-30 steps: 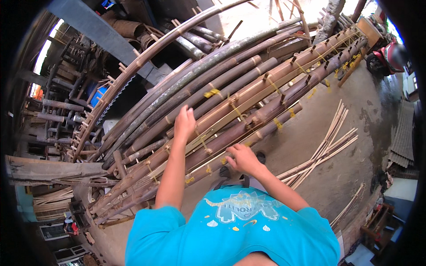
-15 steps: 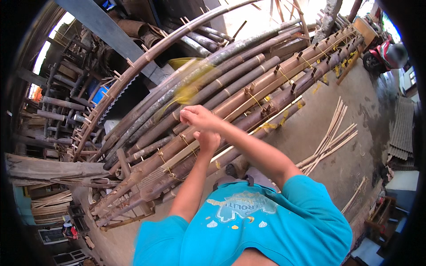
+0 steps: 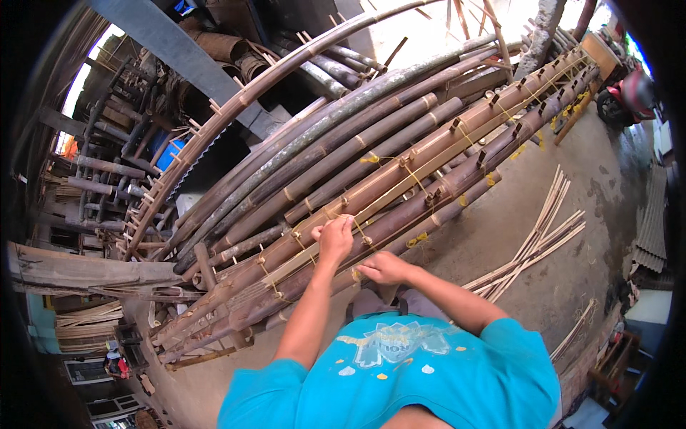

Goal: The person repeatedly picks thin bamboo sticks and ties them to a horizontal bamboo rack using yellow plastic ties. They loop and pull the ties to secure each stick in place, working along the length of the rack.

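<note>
My left hand (image 3: 334, 236) is closed in a pinch at the upper brown bamboo pole (image 3: 393, 174), where a thin cord (image 3: 361, 233) runs from its fingertips across the pale strip below. My right hand (image 3: 384, 268), closed, sits lower and to the right, beside the lower dark bamboo pole (image 3: 389, 229). Whatever its fingers hold is too small to make out. Short dark pegs (image 3: 481, 157) stand up along both poles, and similar cord ties cross between them at intervals. Yellow scraps (image 3: 416, 239) cling near the lower poles.
Several loose bamboo poles (image 3: 357, 137) lie behind. A curved bamboo rail with short pegs (image 3: 243, 94) arches over the far side. Thin split sticks (image 3: 532, 243) rest on the concrete floor at right. A red motorbike (image 3: 629, 100) stands at far right.
My right hand has dropped from above my left hand down toward me and to the right. The blurred yellow strand beyond my hands no longer shows there. My left hand stays near the upper pole.
</note>
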`<action>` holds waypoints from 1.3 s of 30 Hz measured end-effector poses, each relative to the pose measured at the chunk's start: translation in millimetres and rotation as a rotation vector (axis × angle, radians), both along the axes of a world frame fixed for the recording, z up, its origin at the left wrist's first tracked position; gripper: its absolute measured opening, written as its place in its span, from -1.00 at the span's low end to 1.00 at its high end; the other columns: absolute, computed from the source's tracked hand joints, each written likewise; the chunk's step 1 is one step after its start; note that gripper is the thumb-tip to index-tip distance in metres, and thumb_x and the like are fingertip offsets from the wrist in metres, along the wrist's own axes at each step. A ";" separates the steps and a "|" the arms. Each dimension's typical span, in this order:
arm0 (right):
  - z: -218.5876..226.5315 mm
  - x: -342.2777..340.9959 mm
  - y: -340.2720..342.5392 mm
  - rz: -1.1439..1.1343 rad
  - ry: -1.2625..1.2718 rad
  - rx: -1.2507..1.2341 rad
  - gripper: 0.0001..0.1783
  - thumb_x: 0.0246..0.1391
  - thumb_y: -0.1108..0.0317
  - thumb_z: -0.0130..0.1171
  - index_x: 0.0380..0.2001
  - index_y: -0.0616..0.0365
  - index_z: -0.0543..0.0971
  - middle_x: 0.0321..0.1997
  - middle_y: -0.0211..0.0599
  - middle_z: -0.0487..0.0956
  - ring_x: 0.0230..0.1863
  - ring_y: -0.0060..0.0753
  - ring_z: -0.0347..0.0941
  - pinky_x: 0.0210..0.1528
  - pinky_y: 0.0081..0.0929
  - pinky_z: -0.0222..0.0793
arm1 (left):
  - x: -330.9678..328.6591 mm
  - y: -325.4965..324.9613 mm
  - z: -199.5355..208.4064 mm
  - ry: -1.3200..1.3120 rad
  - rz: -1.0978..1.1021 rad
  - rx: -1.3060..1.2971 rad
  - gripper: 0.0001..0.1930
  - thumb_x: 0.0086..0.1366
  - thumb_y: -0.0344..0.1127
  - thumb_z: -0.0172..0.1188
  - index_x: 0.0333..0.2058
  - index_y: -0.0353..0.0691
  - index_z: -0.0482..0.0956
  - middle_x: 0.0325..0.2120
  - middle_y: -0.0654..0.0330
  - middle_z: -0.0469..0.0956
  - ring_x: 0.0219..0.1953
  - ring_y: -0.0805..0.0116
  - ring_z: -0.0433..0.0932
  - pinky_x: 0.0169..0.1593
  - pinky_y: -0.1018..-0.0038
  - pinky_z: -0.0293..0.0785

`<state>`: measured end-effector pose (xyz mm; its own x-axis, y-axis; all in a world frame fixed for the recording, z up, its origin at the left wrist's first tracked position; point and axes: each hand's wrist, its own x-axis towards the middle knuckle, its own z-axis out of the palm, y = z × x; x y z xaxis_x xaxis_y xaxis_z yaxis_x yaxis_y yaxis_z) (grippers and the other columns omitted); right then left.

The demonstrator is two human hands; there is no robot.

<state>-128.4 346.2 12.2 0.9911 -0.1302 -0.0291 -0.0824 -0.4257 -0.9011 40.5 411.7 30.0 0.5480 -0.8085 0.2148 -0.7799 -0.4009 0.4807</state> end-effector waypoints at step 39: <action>96.8 280.4 69.0 0.273 0.092 -0.505 -0.49 0.29 0.06 -0.12 0.30 -0.37 0.23 -0.01 0.01 0.53 0.01 0.11 0.47 0.10 -0.08 0.32 | 74.6 137.2 16.6 0.400 0.067 0.305 -0.61 0.41 -0.04 -0.14 -0.04 -0.03 0.60 -0.10 0.13 0.62 -0.01 0.09 0.55 0.11 0.01 0.20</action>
